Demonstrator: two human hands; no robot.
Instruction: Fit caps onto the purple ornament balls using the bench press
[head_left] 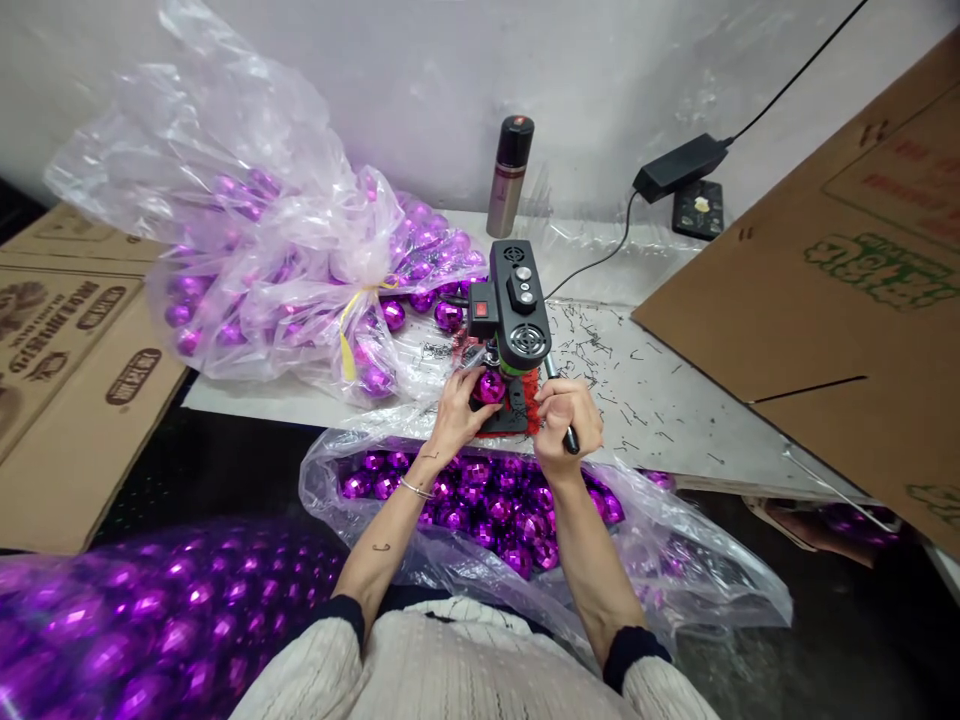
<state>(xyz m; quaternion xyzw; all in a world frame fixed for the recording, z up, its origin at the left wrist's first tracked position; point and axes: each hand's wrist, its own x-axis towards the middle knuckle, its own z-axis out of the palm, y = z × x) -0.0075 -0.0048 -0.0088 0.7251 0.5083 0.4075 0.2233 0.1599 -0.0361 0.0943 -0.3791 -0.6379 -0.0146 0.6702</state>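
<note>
Head view, first inspector: What lies nearest the wearer?

Second inspector: An open plastic bag (720,570), loaded with shiny faceted balls (499,510).

First inspector: And the hands?

Second inspector: Just beyond the bag. The left hand (459,412) pinches one purple ball (490,387) between thumb and fingers, beneath the head of a black machine (517,318). The right hand (571,418) is wrapped round the black grip (572,440) of the machine's lever (551,366). Whether the ball touches the dark base (504,422) cannot be told.

First inspector: Handling assessment?

Second inspector: Judged light, probably hollow, with a thin, stiff shell. The mirror finish looks slippery and would likely scratch or dent under hard pressure. Recommended hold: lightly, on opposite sides at the widest part, fingertips clear of the machine's head.

First inspector: Farther off?

Second inspector: A tied bag (360,235) of similar balls lies left of the machine. Behind it, a spray can (510,178) stands upright; a power adapter (681,166) is to the right.
</note>
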